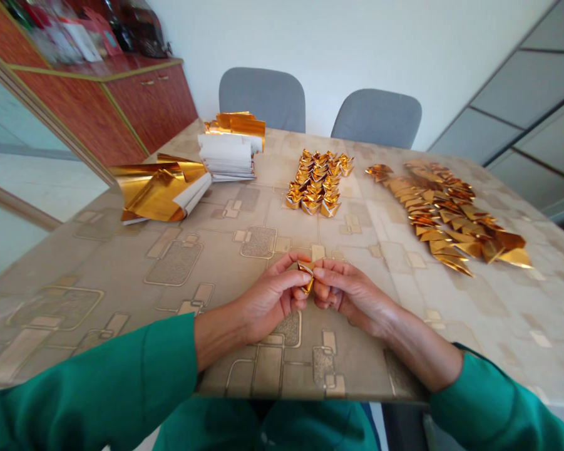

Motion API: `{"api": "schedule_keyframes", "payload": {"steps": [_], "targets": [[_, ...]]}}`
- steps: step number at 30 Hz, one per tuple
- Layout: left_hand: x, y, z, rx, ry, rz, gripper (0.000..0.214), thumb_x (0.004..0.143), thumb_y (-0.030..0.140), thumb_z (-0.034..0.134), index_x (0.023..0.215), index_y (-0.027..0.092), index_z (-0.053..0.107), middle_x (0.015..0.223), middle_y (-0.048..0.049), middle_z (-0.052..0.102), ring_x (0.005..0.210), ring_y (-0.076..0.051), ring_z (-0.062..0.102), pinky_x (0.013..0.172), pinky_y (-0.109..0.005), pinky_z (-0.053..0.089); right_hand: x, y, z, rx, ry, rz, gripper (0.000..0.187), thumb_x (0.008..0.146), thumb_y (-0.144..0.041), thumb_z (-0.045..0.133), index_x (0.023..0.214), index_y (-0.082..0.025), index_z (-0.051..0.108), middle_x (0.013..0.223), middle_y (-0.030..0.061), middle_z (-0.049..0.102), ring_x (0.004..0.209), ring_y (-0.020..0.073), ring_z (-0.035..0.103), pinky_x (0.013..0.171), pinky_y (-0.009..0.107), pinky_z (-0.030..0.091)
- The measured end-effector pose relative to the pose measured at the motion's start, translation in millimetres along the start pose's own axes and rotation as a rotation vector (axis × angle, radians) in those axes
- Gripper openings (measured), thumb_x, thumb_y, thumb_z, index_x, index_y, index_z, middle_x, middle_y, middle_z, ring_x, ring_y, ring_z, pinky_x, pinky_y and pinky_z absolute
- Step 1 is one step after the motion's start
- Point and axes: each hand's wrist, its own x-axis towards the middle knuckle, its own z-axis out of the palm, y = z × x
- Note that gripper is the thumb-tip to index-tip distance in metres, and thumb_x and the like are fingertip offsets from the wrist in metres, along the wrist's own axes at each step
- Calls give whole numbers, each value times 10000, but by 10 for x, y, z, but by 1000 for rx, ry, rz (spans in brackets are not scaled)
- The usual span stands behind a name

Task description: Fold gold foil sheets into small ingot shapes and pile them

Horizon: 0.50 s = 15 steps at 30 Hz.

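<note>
- Right now, the left hand (276,291) is pinching a small folded gold piece (306,267) between thumb and fingertips, the thumb lying across its near side.
- Opposite, the right hand (345,288) is gripping that piece's right edge between thumb and forefinger, its other fingers curling in below.
- So the piece is sitting right between both sets of fingertips — showing gold with a pale edge — over the patterned tablecloth (366,238).
- Beyond the fingertips, well apart and almost straight ahead, finished-looking gold shapes (317,181) are standing in close rows.
- Farther right of the fingers, flatter folded pieces (451,216) are overlapping in a long, loose spread.
- Left of the fingers and beyond, curling gold sheets (164,188) are lying beside a white-sided stack (225,156).
- As I judge it, the thin-looking material is risking a tear at the crease if the two pinches are pulling against each other too hard.
- Pressing too firmly with the left thumb could be crushing the fold — or leaving it lopsided, if the hands are working unevenly.
- With so little edge showing between the fingertips, a loose right pinch could be slipping off.
</note>
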Motion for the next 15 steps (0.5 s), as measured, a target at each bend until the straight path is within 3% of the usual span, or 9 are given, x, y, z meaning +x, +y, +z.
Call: {"api": "schedule_keyframes", "payload": {"steps": [5, 9, 15], "targets": [[27, 21, -30, -129, -52, -30, 219, 786, 122, 680, 974, 175, 582, 732, 7, 620, 532, -50, 566, 506, -133, 487, -11, -42, 0, -8, 43, -31, 216, 833, -345, 700, 755, -155, 634, 581, -24, 588, 529, 80, 471, 533, 218, 342], [29, 67, -56, -131, -120, -77, 234, 843, 186, 642, 1075, 180, 613, 802, -13, 647, 547, -80, 603, 491, -171, 528, -26, -107, -48, 85, 44, 23, 248, 791, -336, 721, 687, -158, 584, 556, -34, 532, 512, 80, 424, 517, 224, 326], [19, 63, -75, -64, -128, -80, 267, 815, 77, 672, 1058, 184, 636, 779, 2, 625, 560, -57, 595, 500, -133, 525, -30, -153, -100, 81, 9, 93, 258, 792, -342, 703, 686, -169, 544, 503, -69, 415, 471, 72, 288, 484, 218, 261]]}}
